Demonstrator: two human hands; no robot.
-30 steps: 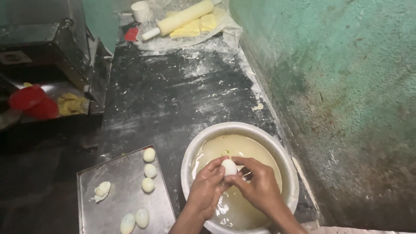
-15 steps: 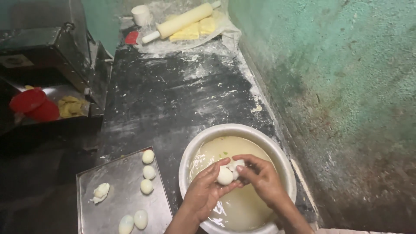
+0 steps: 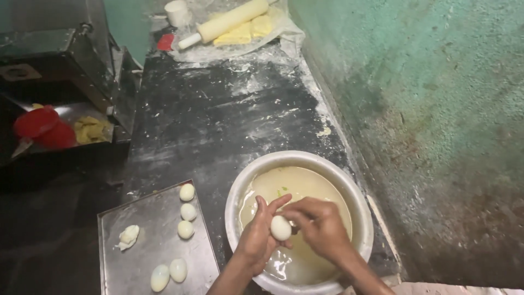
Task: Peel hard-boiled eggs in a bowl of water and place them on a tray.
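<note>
The peeled egg (image 3: 281,228) sits between both hands, held over the metal bowl (image 3: 360,218) of cloudy water. The left hand (image 3: 257,237) cups it from behind with fingers raised, while the right hand (image 3: 319,226) curls over it, fingertips pinching at its side. A second ago the egg was higher and partly hidden in the fingers; now it has come lower and shows almost whole and smooth, so the shell looks to be nearly all off. Just left of the bowl, a steel tray (image 3: 147,257) carries five peeled eggs (image 3: 185,229) and a small heap of shell bits (image 3: 129,236). Farther along the floury dark tabletop (image 3: 218,120) lies a rolling pin (image 3: 229,21).
</note>
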